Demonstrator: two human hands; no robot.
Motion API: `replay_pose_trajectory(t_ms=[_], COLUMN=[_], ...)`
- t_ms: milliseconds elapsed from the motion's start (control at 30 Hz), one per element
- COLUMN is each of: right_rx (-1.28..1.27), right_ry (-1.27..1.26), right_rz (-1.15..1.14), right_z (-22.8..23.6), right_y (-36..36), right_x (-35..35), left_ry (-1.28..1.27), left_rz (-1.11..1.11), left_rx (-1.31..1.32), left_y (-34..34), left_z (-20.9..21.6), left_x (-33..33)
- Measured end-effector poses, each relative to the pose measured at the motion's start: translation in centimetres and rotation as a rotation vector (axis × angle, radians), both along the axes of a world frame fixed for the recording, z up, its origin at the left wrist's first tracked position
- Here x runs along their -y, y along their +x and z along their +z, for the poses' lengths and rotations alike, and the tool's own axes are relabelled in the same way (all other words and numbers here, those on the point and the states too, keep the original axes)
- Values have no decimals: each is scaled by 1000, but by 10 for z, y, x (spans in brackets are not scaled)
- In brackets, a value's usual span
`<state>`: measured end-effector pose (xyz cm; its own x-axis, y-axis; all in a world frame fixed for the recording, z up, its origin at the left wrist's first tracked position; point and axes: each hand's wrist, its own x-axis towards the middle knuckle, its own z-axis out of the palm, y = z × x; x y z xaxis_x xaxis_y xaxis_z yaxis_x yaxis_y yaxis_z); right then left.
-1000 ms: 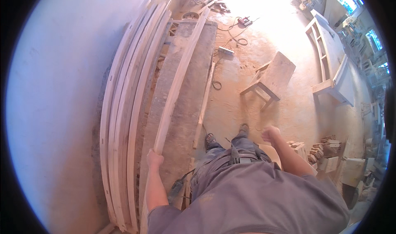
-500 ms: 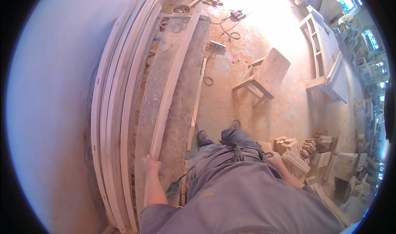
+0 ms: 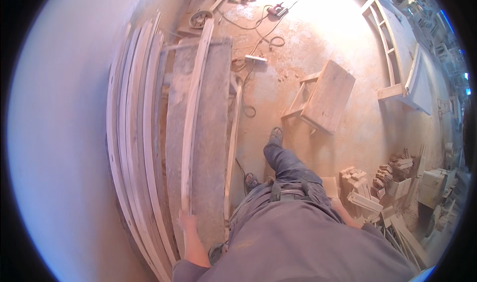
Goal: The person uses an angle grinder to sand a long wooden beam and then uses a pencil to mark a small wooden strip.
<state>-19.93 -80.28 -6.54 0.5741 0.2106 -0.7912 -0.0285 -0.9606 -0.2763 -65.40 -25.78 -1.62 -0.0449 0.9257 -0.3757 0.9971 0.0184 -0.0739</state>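
Observation:
A long pale wooden beam [image 3: 195,98] lies lengthwise on a worn grey plank bench [image 3: 211,108]. My left hand [image 3: 187,222] is closed round the beam near its close end, the fingers partly turned out of sight. Down by my right hip is my right hand [image 3: 336,202], mostly hidden at the edge of my clothing. Its fingers do not show, so what it may hold cannot be made out. Left of the bench, several more long beams [image 3: 133,113] are lined up side by side along the wall.
A narrow strip of wood [image 3: 232,147] leans along the bench's right side. Beyond stand a small wooden stool [image 3: 330,95] and a larger wooden frame [image 3: 392,48]. A corded power tool [image 3: 277,11] lies on the floor. Cut wood blocks [image 3: 360,187] are piled at my right.
I have stepped, one foot now further forward beside the stool. My view has shifted, and my left hand sits lower in it, still on the beam. My right hand is less visible.

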Motion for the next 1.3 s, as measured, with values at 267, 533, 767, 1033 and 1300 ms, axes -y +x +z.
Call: replay_pose_trajectory(t_ms=[267, 533, 767, 1033, 1300], right_rx=[95, 223, 357, 140, -109], right_ry=[348, 568, 118, 31, -68], right_rz=[-173, -227, -50, -463, -539], right_z=[16, 110, 56, 65, 35], right_y=[261, 440, 523, 541, 610], right_x=[-180, -324, -272, -286, -340], left_ry=[63, 18, 42, -189, -702], left_rz=[34, -187, -112, -1300, -1871], left_rx=[415, 386, 1216, 1994, 1804], left_y=[175, 323, 591, 974, 1290], left_z=[34, 39, 71, 405, 435], left_x=[-60, -165, -358, -461, -331])
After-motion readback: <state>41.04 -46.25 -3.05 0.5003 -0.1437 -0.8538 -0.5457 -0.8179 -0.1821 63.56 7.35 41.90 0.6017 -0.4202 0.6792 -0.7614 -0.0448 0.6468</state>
